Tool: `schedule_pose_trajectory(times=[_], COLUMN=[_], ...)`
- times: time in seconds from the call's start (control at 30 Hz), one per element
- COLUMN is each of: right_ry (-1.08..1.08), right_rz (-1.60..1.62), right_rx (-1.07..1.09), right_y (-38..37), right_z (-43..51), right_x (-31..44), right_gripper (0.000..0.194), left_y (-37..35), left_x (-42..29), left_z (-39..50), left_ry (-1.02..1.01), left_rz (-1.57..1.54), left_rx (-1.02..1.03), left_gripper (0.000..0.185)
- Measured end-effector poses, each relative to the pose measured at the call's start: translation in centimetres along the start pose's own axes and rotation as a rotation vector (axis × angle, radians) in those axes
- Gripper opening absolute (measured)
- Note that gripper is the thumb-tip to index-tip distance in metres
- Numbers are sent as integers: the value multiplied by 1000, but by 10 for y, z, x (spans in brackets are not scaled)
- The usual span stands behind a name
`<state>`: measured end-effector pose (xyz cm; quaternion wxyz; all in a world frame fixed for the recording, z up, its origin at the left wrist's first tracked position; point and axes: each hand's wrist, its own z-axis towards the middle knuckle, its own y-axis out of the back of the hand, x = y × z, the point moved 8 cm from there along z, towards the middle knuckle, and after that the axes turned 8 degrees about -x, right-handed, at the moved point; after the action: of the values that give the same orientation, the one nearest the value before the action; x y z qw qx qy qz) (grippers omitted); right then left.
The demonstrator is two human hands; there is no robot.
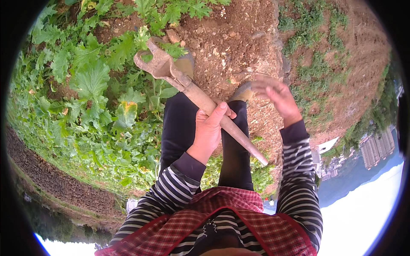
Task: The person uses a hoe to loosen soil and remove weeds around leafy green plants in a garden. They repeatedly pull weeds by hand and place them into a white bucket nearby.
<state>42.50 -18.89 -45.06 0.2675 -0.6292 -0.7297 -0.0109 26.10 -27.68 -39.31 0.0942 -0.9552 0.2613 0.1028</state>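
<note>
My left hand (213,123) is closed around the wooden handle of a short-handled digging tool (235,132), held slantwise in front of my legs. Its soil-coated metal head (158,62) has a socket and a forked end, and points up and left toward the leafy plants. The bare handle end points down and right. Off to the right, my right hand (277,99) is held empty above the ground, its fingers extended and blurred. Below both hands are my two shoes (241,92), partly hidden, on loose brown soil (217,57).
Leafy green crop plants (93,76) crowd the left side. A small cluster of pale grains (223,12) lies on the soil at the top. Stones edge the bed (283,60), and a lower planted plot (317,64) lies beyond. A stone wall (64,172) runs at lower left.
</note>
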Motion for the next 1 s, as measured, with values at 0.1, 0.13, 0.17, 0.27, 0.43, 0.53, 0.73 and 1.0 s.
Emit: schedule_pose_trajectory(times=[0.1, 0.13, 0.17, 0.27, 0.43, 0.53, 0.73, 1.0], right_ry=[17, 100, 169, 141, 141, 177, 192, -141], right_rz=[-349, -565, -807, -1026, -579, -312, 177, 543], right_rx=[250, 215, 153, -240, -497, -611, -523, -452], right_y=[-45, -54, -62, -58, -35, -8, 39, -18], right_z=[-71, -85, -95, -106, -110, -91, 41, 143], right_x=[-6, -9, -15, -35, -38, -13, 19, -87], right_gripper=[58, 57, 56, 46, 25, 18, 10, 7], left_y=[-3, -3, -5, -11, -13, -9, -11, -1], left_x=[-5, -5, -4, -1, -4, -1, 12, 25], left_z=[2, 2, 2, 0, -1, 0, -2, 2], left_ry=[-38, -43, -42, -61, -209, -195, -141, -116], left_rz=[-48, -58, -66, -42, 131, 193, 251, 314], left_rx=[31, 29, 58, 116, 124, 88, 120, 114], left_gripper=[20, 21, 22, 29, 56, 53, 50, 47])
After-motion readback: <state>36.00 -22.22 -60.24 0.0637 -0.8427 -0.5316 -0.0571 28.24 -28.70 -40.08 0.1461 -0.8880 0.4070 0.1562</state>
